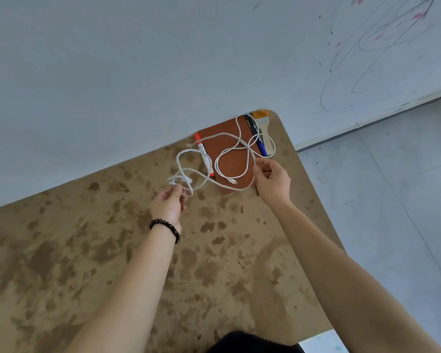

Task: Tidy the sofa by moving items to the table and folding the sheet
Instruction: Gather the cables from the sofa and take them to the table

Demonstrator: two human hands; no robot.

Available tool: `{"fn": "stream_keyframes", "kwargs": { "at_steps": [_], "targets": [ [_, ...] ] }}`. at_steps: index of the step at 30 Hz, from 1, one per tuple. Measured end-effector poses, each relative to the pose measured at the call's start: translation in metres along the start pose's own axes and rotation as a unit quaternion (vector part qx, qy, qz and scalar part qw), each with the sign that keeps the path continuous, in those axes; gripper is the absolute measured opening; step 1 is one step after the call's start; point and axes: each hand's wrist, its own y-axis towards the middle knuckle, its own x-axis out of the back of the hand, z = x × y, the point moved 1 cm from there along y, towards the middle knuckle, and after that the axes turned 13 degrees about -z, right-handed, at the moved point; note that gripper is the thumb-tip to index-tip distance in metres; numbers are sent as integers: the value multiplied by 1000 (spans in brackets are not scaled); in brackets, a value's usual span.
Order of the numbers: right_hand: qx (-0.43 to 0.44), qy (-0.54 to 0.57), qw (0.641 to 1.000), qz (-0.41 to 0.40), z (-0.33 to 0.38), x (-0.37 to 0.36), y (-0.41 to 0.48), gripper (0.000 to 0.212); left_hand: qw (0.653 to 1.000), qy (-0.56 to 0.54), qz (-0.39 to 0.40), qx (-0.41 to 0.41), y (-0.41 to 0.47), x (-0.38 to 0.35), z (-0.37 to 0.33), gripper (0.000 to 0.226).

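Both hands, left [169, 203] and right [272, 180], pinch the cable [224, 152] above the notebook [233, 154] at the table's [92, 250] far corner; likely setting it down, next releasing.

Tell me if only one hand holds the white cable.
No: the left hand and the right hand both pinch the white cable.

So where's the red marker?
In the head view, the red marker lies on the table, along the left edge of the brown notebook, under the white cable.
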Motion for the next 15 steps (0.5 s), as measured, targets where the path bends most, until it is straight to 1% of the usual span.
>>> {"fn": "stream_keyframes", "kwargs": {
  "at_steps": [2, 4, 6, 8, 10, 12, 13, 15],
  "targets": [
    [-37, -52, 998, 27, -17, 13, 9, 23, 998, 59, 3, 36, 5, -19, 22, 10],
    [-52, -68, 995, 51, -33, 22, 9, 29, 991, 127, -3, 41, 8, -29, 39, 20],
    [-44, -66, 994, 72, -42, 29, 6, 33, 972, 235, -2, -24, 8, -31, 46, 36],
    [-45, -61, 993, 92, -44, 34, 0, 36, 942, 317, 22, -106, 2, -29, 44, 42],
    [-47, -66, 992, 99, -41, 41, -9, 36, 922, 347, 55, -161, -9, -20, 38, 38],
    [-32, -80, 992, 96, -34, 47, -22, 41, 909, 355, 79, -203, -21, -4, 31, 44],
    [-22, -83, 992, 93, -30, 50, -29, 43, 911, 343, 81, -216, -27, 8, 27, 49],
    [-3, -72, 993, 96, -22, 54, -48, 41, 924, 293, 68, -236, -44, 38, 22, 51]
  ]
}}
